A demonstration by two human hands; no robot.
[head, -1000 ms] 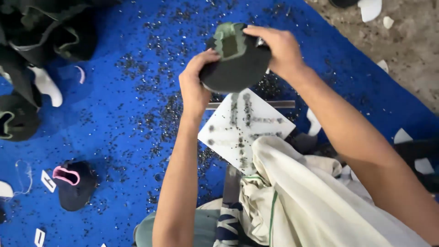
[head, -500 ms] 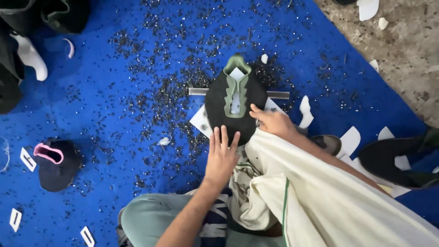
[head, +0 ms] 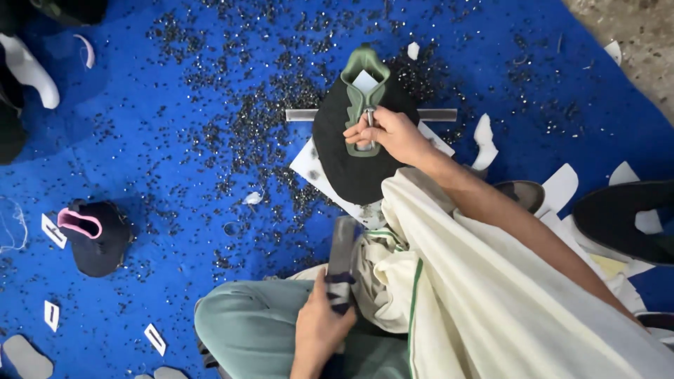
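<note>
Now the left hand (head: 317, 330) has left the black shoe upper (head: 358, 151) and grips a hammer (head: 342, 261) above the lap, fingers wrapped tight round its handle. Right hand (head: 390, 135) has shifted onto the green tongue (head: 364, 84), fingers pinching a small metal piece. Judged: positioning done, striking stage at hand. Upper sits on the white board (head: 309, 165) over the blue mat (head: 140, 140), long axis running away from the person, tongue end farthest.
</note>
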